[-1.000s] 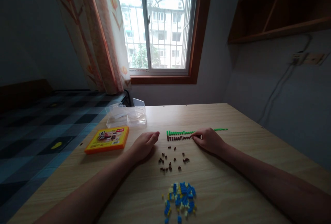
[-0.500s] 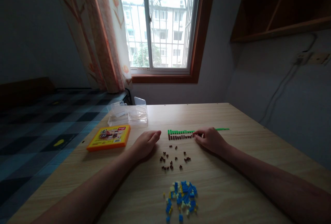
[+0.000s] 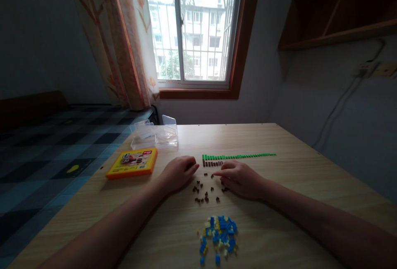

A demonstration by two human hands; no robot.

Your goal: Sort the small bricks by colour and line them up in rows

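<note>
My right hand (image 3: 240, 179) is over the table with its index finger stretched out, the tip at a small brown brick (image 3: 212, 176). Its other fingers bend beneath the palm, partly hiding more brown bricks. On its side, my left hand (image 3: 180, 173) rests on the wood with curled fingers, and nothing shows in them. Between and below the hands, loose brown bricks (image 3: 206, 198) are scattered. A row of brown bricks (image 3: 212, 164) lies just under a long row of green bricks (image 3: 238, 157), both running from larger to smaller pieces; my right hand covers part of the brown row.
Nearer me is a pile of blue, yellow and cream bricks (image 3: 221, 231). An orange-yellow box (image 3: 133, 163) lies left of my left hand, with clear plastic trays (image 3: 155, 135) behind it. The wooden table (image 3: 288, 169) stands beside a bed with a checked cover (image 3: 89, 136).
My right hand has moved from the brown row left and toward me, its index finger now extended to a loose brown brick. My left hand has shifted slightly right, its thumb lower.
</note>
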